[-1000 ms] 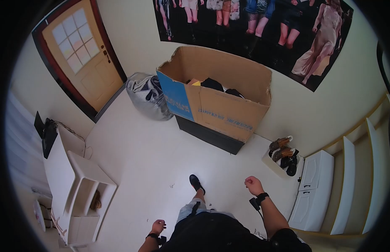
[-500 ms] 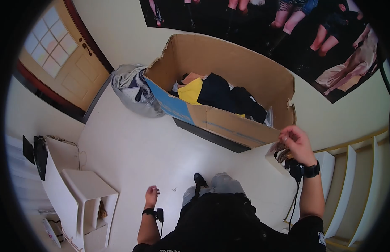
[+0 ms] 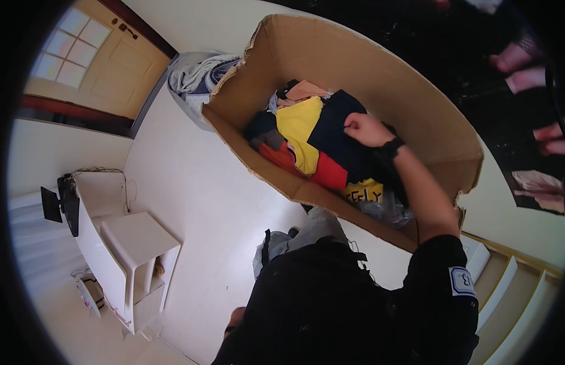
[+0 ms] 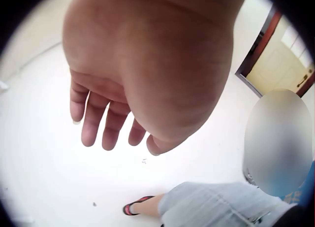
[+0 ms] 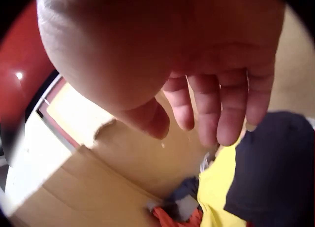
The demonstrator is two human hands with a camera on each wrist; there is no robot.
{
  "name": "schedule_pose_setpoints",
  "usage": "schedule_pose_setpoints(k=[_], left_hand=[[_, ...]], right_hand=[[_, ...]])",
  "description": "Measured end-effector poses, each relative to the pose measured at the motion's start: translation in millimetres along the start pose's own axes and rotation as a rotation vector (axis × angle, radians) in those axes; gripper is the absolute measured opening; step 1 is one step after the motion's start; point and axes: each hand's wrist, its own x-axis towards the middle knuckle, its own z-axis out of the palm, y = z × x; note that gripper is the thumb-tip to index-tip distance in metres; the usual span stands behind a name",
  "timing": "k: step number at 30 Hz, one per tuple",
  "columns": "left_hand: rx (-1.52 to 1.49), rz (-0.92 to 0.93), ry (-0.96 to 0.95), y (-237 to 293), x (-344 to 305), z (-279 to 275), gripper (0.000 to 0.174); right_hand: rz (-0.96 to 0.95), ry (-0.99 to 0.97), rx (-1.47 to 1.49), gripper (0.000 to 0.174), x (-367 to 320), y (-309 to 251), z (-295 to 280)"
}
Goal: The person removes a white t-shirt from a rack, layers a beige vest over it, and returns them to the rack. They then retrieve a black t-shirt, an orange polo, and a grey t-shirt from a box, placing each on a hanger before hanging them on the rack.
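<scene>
A large cardboard box (image 3: 367,67) holds a heap of clothes: a yellow piece (image 3: 299,125), a dark navy piece (image 3: 334,131), a red one (image 3: 331,172) and others. Over the navy piece, inside the box's opening, is my right hand (image 3: 369,129). In the right wrist view its fingers (image 5: 231,104) hang loosely bent with nothing held, above the yellow cloth (image 5: 216,182) and the navy cloth (image 5: 275,168). My left hand (image 4: 142,64) hangs low beside my body, fingers relaxed and holding nothing; the head view shows only part of it (image 3: 237,316).
A silvery bag of clothes (image 3: 194,79) stands left of the box, near a door (image 3: 106,67). A white shelf unit (image 3: 142,243) is at the left. White shelving (image 3: 507,286) stands at the lower right. A poster hangs on the wall behind the box.
The view has moved close to the box, showing more clothes inside. My right hand has gone from the box's right side to above the clothes. My left hand has dropped lower, partly behind my body.
</scene>
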Motion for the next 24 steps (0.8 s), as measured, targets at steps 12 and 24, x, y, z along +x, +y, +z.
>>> schedule_pose_setpoints(k=[12,24], left_hand=[[-0.914,-0.639,0.120,209,31,-99,0.034],[-0.815,-0.657,0.104,219,61,-143,0.031]], right_hand=[[0.233,-0.421,-0.441,0.050,129,68,243],[0.264,-0.032,0.194,0.050,24,102,136]])
